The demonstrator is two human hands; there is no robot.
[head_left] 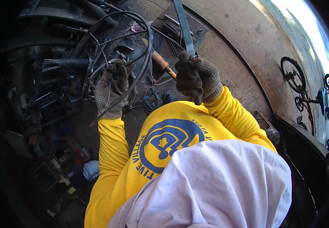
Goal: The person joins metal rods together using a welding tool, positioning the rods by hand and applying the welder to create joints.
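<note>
My right hand (198, 78), in a dark knitted work glove, is closed around the lower end of a long flat metal bar (183, 26). The bar points away from me, toward the far edge. My left hand (113, 85), in a similar dotted glove, has its fingers curled among thin bent rods and wires; what lies inside the grip is hidden. A dark looped cable (148, 45) passes beside this hand and across its wrist. Between the hands lies an orange-brown cylinder with a narrower end (160, 62), close to my right knuckles.
Beyond my hands, a dark metal plate (200, 32) bears a bundle of thin rods (172, 27). On the left are a black tube holding stiff wires (66, 64), scrap metal, and a pale cloth bundle (91, 170). A bicycle (294, 75) stands at the right.
</note>
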